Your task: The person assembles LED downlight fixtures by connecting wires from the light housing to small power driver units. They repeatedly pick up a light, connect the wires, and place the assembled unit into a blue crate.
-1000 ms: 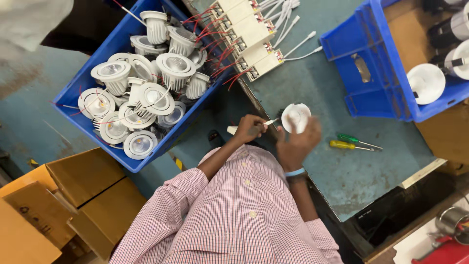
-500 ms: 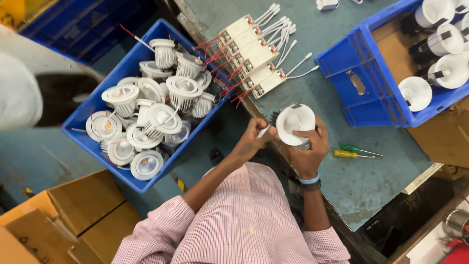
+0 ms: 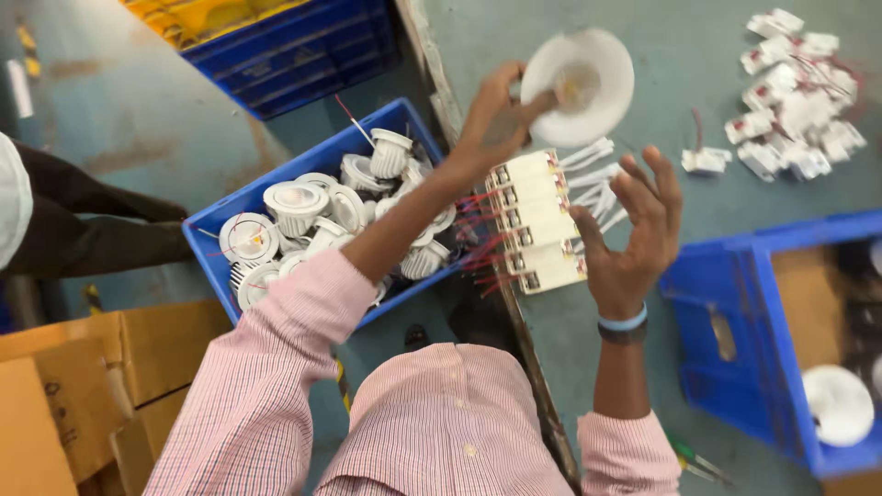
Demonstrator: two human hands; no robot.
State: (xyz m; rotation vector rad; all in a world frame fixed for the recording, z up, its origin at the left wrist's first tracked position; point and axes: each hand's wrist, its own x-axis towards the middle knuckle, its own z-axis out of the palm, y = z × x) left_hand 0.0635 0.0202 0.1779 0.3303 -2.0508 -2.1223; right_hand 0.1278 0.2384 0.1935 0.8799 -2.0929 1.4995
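My left hand is raised over the table edge and grips a round white downlight by its rim, its open face toward me. My right hand, with a blue band and a dark band at the wrist, is open with fingers spread and holds nothing. It hovers just right of a row of white driver boxes with red and white wires, which lie on the grey-green table. Both arms are in pink checked sleeves.
A blue crate of white downlights sits at the left below the table. Another blue crate at the right holds a white fixture. Small white connectors are piled at the top right. Cardboard boxes, screwdrivers, and another person's leg are nearby.
The downlight was held in both hands near my chest. Now my left hand has lifted it up and away, and my right hand has let go and opened.
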